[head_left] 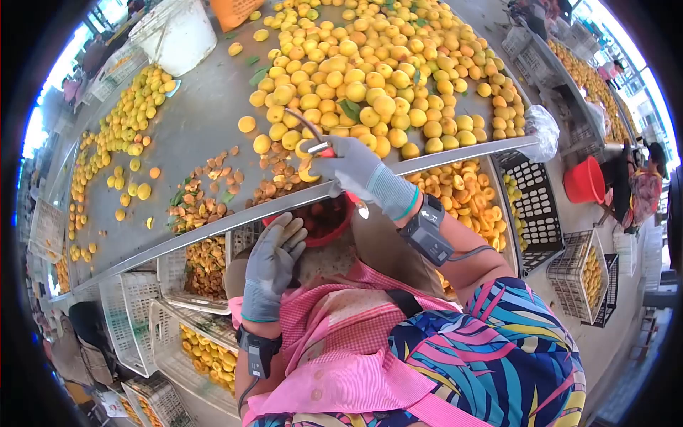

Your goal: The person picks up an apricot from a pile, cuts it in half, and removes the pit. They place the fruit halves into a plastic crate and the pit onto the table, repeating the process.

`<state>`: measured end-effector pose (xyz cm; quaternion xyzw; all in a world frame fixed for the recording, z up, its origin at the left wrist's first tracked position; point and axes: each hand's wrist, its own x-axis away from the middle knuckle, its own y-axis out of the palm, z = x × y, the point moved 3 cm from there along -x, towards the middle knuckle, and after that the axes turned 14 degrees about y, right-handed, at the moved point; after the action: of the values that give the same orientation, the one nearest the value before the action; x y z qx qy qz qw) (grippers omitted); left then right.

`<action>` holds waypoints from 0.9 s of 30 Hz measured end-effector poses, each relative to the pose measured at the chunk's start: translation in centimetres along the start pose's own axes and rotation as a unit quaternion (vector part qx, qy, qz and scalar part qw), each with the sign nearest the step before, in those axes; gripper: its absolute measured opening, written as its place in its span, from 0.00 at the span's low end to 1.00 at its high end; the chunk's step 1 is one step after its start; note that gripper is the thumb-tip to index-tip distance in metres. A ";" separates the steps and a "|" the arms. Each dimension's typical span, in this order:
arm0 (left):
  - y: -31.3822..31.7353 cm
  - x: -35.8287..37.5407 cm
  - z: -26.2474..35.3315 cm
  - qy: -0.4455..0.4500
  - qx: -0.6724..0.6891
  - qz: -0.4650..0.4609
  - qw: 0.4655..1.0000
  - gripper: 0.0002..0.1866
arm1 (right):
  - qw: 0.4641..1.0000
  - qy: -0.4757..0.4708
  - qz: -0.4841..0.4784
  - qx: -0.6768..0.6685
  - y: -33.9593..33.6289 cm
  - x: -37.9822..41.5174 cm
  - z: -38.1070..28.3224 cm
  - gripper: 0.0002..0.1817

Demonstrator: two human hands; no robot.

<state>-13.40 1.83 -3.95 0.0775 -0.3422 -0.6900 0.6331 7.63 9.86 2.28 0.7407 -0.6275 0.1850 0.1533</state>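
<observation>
My right hand, in a grey glove, is closed around a red-handled curved knife at the table's front edge. Its thin blade points up and left toward the fruit pile. Below the blade, against the fingers, shows a yellow piece of apricot. My left hand, gloved too, is held lower with its fingers stretched out and nothing in it. It is beside a red basin with dark contents, which sits at my lap beneath the table edge.
Whole apricots are heaped across the metal table. Brown pits and scraps lie near its edge. Below stand crates of halved apricots and scraps. A white bucket is at back left; a person sits far right.
</observation>
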 end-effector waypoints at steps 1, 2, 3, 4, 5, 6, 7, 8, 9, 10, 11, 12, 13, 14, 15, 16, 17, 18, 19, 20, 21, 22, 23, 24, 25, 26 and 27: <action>-0.2 -0.3 0.4 0.010 0.022 0.006 1.000 0.20 | 1.000 0.003 -0.008 -0.025 0.0 -0.9 -0.1 0.19; -0.5 -0.5 0.8 0.012 0.026 0.001 1.000 0.20 | 1.000 0.000 -0.004 -0.020 0.0 -1.4 -0.1 0.19; -0.8 -0.7 0.9 0.019 0.018 0.007 1.000 0.20 | 1.000 0.007 0.022 -0.012 -0.4 -1.9 -0.1 0.19; -1.0 -1.0 0.9 0.023 0.012 0.010 1.000 0.21 | 0.999 0.015 0.051 -0.003 -1.1 -2.2 0.2 0.19; -1.3 -1.4 0.7 0.020 0.018 -0.005 1.000 0.21 | 0.996 0.024 0.081 0.004 -1.9 -2.5 0.6 0.19; -1.8 -1.7 0.6 0.019 0.023 -0.002 1.000 0.21 | 0.992 0.003 0.111 0.051 -2.8 -3.1 1.3 0.19; -2.0 -1.8 0.6 0.018 0.027 0.002 0.999 0.20 | 0.991 0.001 0.124 0.054 -3.5 -2.9 1.1 0.19; -2.2 -2.1 0.4 0.010 0.032 0.009 0.999 0.20 | 0.987 0.027 0.143 0.072 -4.2 -2.8 1.1 0.18; -2.0 -2.3 0.3 0.009 0.035 -0.001 0.999 0.20 | 0.982 0.052 0.160 0.089 -5.0 -2.8 1.0 0.18; -2.0 -2.5 0.2 0.005 0.029 0.004 1.000 0.20 | 0.976 0.051 0.188 0.096 -6.1 -2.7 0.7 0.14; -2.0 -2.7 0.1 0.002 0.024 0.011 1.000 0.20 | 0.974 0.050 0.195 0.099 -7.2 -2.6 0.1 0.14; -2.0 -2.8 0.1 0.000 0.036 0.005 0.999 0.19 | 0.962 0.032 0.239 0.129 -8.5 -2.5 -0.7 0.14; -1.8 -2.8 0.1 -0.002 0.039 0.000 0.999 0.19 | 0.946 0.015 0.281 0.159 -9.9 -2.4 -1.5 0.14; -1.3 -2.6 0.5 0.001 0.042 -0.006 0.999 0.19 | 0.934 -0.032 0.312 0.168 -12.1 -3.6 -1.1 0.15; -1.2 -2.6 0.6 0.004 0.045 -0.011 0.999 0.19 | 0.933 -0.032 0.315 0.171 -13.9 -4.5 -1.2 0.15; -1.3 -2.7 0.5 0.002 0.056 -0.012 0.998 0.19 | 0.916 -0.017 0.342 0.209 -15.5 -5.2 -1.7 0.15; -1.3 -2.7 0.5 0.003 0.058 -0.013 0.998 0.19 | 0.897 -0.003 0.368 0.245 -16.9 -5.9 -2.2 0.16; -1.2 -2.7 0.6 0.001 0.053 -0.007 0.999 0.19 | 0.897 -0.005 0.367 0.246 -17.8 -6.7 -2.8 0.16; -0.9 -2.6 0.8 0.000 0.046 -0.001 0.999 0.19 | 0.903 0.006 0.347 0.253 -18.5 -7.6 -3.1 0.16; -0.6 -2.5 1.2 -0.001 0.037 0.003 0.999 0.18 | 0.909 0.017 0.326 0.260 -19.0 -8.5 -3.3 0.17; -0.3 -2.3 1.7 0.001 0.034 0.006 0.999 0.18 | 0.911 0.016 0.323 0.257 -19.1 -9.1 -3.8 0.17; -0.2 -2.2 1.9 -0.002 0.028 0.011 1.000 0.18 | 0.892 0.014 0.335 0.305 -19.2 -9.8 -4.2 0.18; -0.2 -2.2 2.1 -0.006 0.022 0.017 1.000 0.18 | 0.870 0.012 0.345 0.351 -19.2 -10.6 -4.6 0.19; -0.1 -2.2 2.2 -0.008 0.018 0.019 1.000 0.18 | 0.866 0.067 0.328 0.370 -18.8 -11.0 -5.3 0.22; 0.0 -2.4 2.3 -0.005 0.014 0.024 1.000 0.18 | 0.870 0.065 0.323 0.366 -18.5 -11.7 -5.5 0.22; 0.1 -2.6 2.3 -0.006 0.011 0.026 1.000 0.18 | 0.857 0.084 0.311 0.402 -18.1 -12.5 -5.5 0.22; 0.2 -2.7 2.4 -0.008 0.009 0.028 1.000 0.18 | 0.842 0.103 0.299 0.437 -17.8 -13.1 -5.5 0.22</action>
<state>-14.01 5.26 -2.95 0.0683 -0.3555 -0.6697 0.6485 22.81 26.78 1.16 0.4840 -0.6531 0.5523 -0.1851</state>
